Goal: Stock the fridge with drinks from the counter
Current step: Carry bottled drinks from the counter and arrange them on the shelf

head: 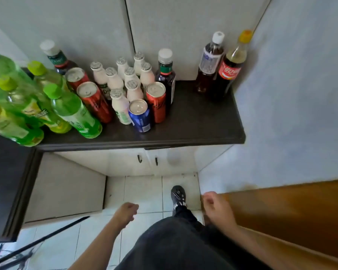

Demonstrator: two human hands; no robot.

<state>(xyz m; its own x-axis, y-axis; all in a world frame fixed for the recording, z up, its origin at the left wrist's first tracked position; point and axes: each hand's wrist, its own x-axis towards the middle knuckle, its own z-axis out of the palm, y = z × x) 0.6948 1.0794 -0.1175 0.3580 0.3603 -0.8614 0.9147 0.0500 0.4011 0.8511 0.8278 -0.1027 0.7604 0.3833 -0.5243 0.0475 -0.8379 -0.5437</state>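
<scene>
On the dark bench (203,121) drinks (133,90) stand tightly packed (blue can (140,115) at the near edge), so left hand (126,211) or right hand (213,203), each grip loose and empty, could topple neighbours reaching in.

2 grey cupboard doors (183,26) above, white floor tiles (142,193) below, pale wall (291,94) and wooden door (291,211) right.

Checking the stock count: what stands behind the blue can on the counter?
A cluster of white bottles stands behind the blue can, with a red can beside them. The blue can hides the nearest bottle's base.
</scene>
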